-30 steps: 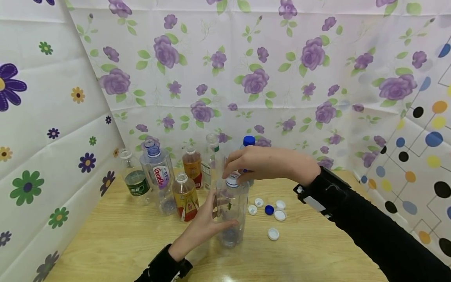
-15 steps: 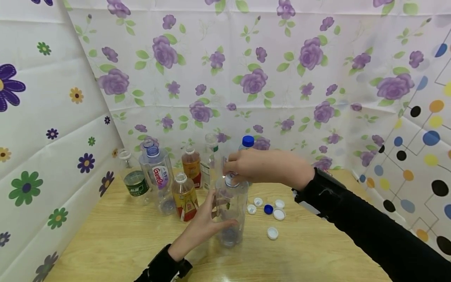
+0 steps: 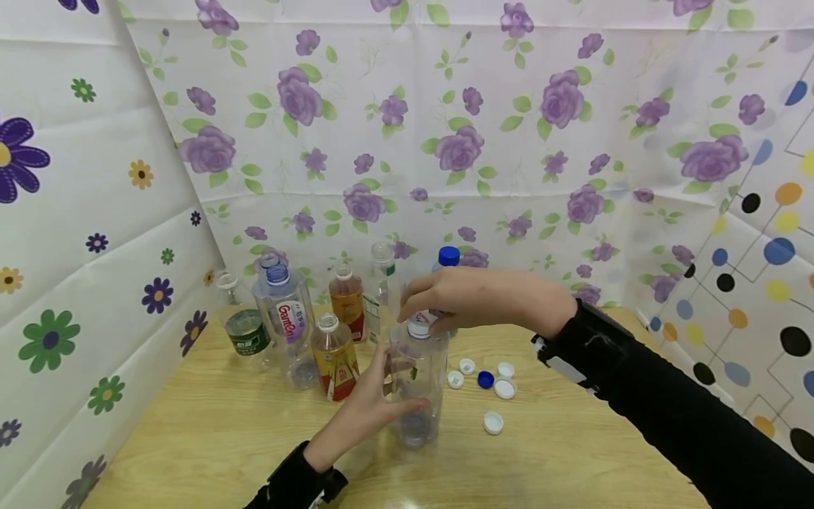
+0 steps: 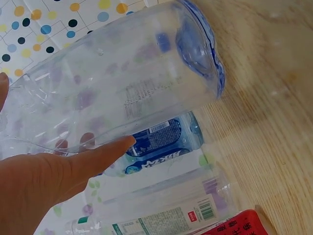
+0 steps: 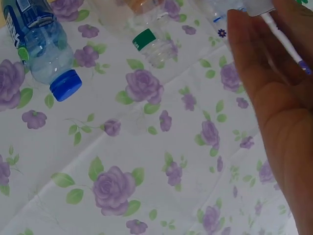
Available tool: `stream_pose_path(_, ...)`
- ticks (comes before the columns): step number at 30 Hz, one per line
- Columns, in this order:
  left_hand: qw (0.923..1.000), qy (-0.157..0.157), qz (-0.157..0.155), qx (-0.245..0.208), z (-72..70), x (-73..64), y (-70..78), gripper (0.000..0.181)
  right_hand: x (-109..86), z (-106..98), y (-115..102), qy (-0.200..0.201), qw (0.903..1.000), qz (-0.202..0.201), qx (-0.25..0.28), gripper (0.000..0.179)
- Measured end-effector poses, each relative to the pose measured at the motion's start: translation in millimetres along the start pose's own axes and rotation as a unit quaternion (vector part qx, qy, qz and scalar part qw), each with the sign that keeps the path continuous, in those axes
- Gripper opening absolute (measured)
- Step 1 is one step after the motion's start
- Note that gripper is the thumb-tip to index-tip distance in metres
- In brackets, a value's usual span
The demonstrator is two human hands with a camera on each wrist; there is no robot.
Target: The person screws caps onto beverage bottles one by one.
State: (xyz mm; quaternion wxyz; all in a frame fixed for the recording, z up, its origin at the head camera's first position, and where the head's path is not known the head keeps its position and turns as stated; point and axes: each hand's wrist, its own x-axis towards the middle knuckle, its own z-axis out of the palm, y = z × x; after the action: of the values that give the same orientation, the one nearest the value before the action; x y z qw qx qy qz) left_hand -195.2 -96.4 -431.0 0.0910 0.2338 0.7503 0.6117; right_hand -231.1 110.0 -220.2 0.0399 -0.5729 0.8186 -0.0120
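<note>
A large clear plastic bottle (image 3: 416, 382) stands upright on the table, and my left hand (image 3: 375, 406) grips its body, thumb in front and fingers behind. My right hand (image 3: 470, 300) reaches over its top and pinches the white cap (image 3: 420, 325) at the neck. In the right wrist view the whitish cap (image 5: 258, 7) shows between my fingertips, with a thin white strip hanging near it. The left wrist view shows the bottle's clear wall and bluish base (image 4: 200, 54) beside my left fingers. My right fingers hide part of the cap.
Left of the bottle stand uncapped bottles: one with a green label (image 3: 248, 331), a GamEn bottle (image 3: 291, 322), and two amber ones, the nearer (image 3: 335, 360). Behind are a slim clear bottle (image 3: 383, 283) and a blue-capped bottle (image 3: 449, 256). Several loose caps (image 3: 486, 379) lie right.
My right hand rolls its wrist over and then back at the bottle's neck, fingers staying at the cap. My left hand and the bottle stay in place.
</note>
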Motion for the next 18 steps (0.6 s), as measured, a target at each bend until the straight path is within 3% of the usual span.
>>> stream_pose_path(4, 1.0, 0.0, 0.0, -0.001, 0.6, 0.1, 0.8, 0.086, -0.9, -0.5, 4.3, -0.006, 0.9994, -0.014, 0.03, 0.034)
stream_pose_path(10, 1.0, 0.0, 0.003, -0.002, 1.2, 0.2, 0.7, 0.087, 1.3, 2.3, 7.7, 0.003, 0.9992, -0.032, 0.025, 0.031)
stream_pose_path(18, 1.0, -0.001, 0.006, 0.005, 0.6, -0.2, 2.0, 0.084, 3.2, -1.6, -0.8, -0.022, 0.9997, -0.001, -0.009, 0.031)
